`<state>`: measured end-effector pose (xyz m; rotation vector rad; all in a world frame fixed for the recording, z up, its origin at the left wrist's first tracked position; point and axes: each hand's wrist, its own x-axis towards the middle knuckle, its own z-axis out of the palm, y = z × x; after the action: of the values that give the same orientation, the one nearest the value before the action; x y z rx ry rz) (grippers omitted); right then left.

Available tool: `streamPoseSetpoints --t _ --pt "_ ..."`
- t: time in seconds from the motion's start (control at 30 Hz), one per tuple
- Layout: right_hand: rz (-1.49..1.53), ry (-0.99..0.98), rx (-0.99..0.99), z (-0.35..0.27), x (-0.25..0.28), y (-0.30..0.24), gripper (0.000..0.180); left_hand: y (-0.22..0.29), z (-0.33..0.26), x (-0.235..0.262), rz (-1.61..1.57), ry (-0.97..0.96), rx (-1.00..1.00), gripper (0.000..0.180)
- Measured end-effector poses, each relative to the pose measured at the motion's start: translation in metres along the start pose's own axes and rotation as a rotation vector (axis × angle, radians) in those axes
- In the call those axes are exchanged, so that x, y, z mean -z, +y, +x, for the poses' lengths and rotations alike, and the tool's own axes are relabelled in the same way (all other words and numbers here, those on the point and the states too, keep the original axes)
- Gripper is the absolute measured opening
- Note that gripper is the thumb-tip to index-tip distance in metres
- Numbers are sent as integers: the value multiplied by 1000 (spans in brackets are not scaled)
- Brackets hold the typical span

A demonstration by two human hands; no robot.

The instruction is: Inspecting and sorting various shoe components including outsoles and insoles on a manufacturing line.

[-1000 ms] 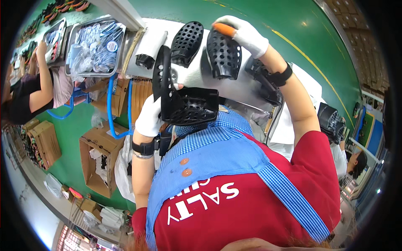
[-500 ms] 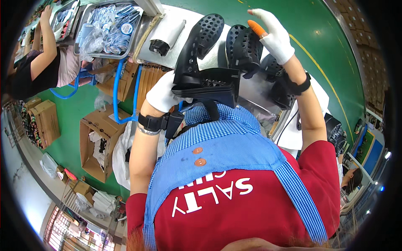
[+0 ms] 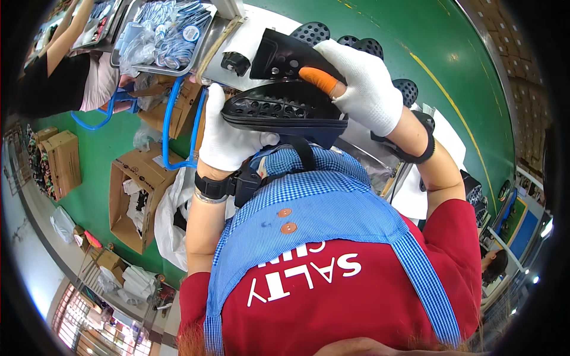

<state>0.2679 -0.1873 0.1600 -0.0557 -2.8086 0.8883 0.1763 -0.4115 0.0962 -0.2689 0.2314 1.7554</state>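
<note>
My left hand (image 3: 228, 133), in a white glove, is closed around the left end of a black clog (image 3: 273, 107) with rows of round holes. Its thumb points up beside the clog, which lies tilted just above my apron. Over the clog's far side my right hand (image 3: 365, 89) reaches in, also gloved, with an orange cover on one digit. That digit presses on a smooth black piece (image 3: 282, 53) with a few holes, standing up behind the clog. Whether this piece is part of the same clog or a second one, I cannot tell. My right palm hides its right end.
More perforated black clogs (image 3: 312, 32) stand behind on the white table. Left of them lies a white wrapped bundle (image 3: 261, 38) with a black end. A metal tray (image 3: 122, 59) holds blue-and-white tags. Below are a blue tubular frame (image 3: 169, 118) and an open carton (image 3: 119, 196). A co-worker's arm (image 3: 68, 29) shows far left.
My right hand has come left from above the other clogs and closed on the black piece. The held clog has turned, and the tall black part has tipped over to the right.
</note>
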Motion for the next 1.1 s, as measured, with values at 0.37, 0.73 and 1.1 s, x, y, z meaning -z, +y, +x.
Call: streamPoseSetpoints --t 0.37,0.73,1.1 --pt "-67 248 -54 1 -46 -15 21 -11 -7 -12 386 139 -425 100" --pt "17 146 -2 -18 -54 -39 28 -14 -32 -17 484 396 -347 98" --pt "142 92 -63 7 -30 -32 27 -4 -36 -3 134 324 -390 99"
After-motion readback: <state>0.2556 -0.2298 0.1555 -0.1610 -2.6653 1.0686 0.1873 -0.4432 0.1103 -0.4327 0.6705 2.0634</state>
